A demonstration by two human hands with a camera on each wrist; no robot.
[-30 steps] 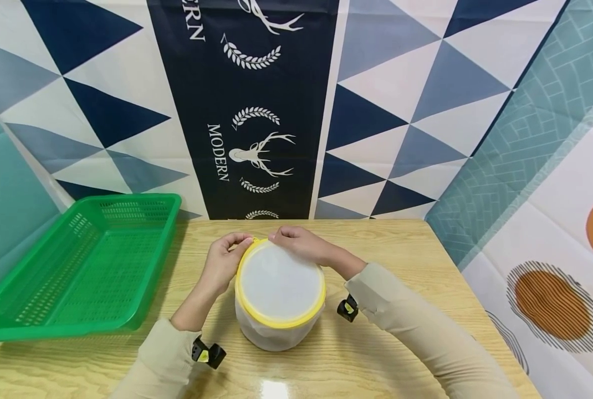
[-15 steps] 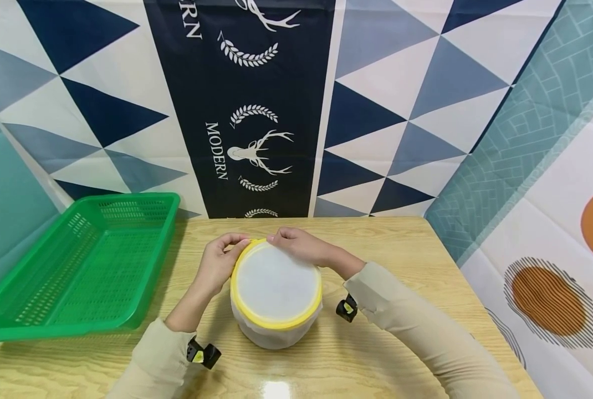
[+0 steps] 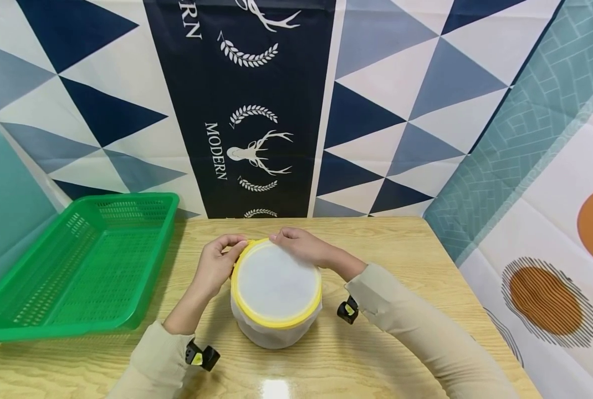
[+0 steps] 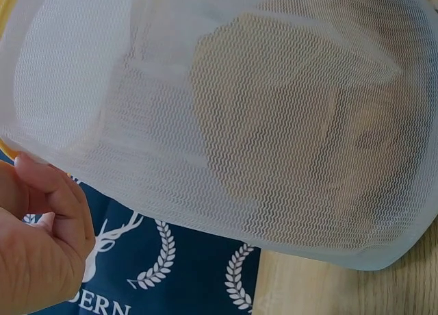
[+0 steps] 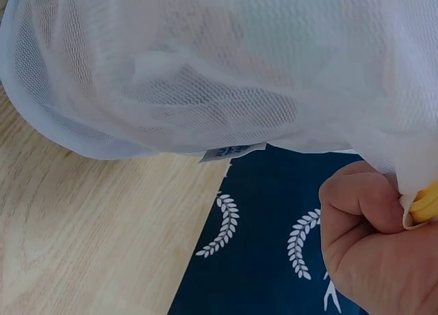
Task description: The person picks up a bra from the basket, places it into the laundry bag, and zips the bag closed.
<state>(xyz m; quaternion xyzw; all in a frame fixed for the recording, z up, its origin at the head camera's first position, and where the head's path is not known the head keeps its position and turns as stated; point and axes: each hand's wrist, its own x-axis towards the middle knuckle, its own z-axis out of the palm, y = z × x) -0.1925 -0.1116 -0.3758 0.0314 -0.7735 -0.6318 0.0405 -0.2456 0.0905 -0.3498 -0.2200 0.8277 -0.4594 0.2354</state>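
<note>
A round white mesh laundry bag with a yellow zip rim stands on the table in the head view. At the rim's far left, my left hand pinches the yellow edge between thumb and curled fingers. My right hand grips the far edge just to the right of it, thumb on top. Through the bag's mesh side in the left wrist view, a brownish patch shows, too veiled to identify. In the right wrist view, a small label hangs off the bag's side, and yellow trim shows by my fingers.
A green perforated plastic basket sits at the left of the wooden table. Patterned cloth covers the wall behind the table. Another printed sheet borders the right side.
The bag and my left hand have shifted slightly to the left, mostly in the first half second. Both hands keep their grip on the rim.
</note>
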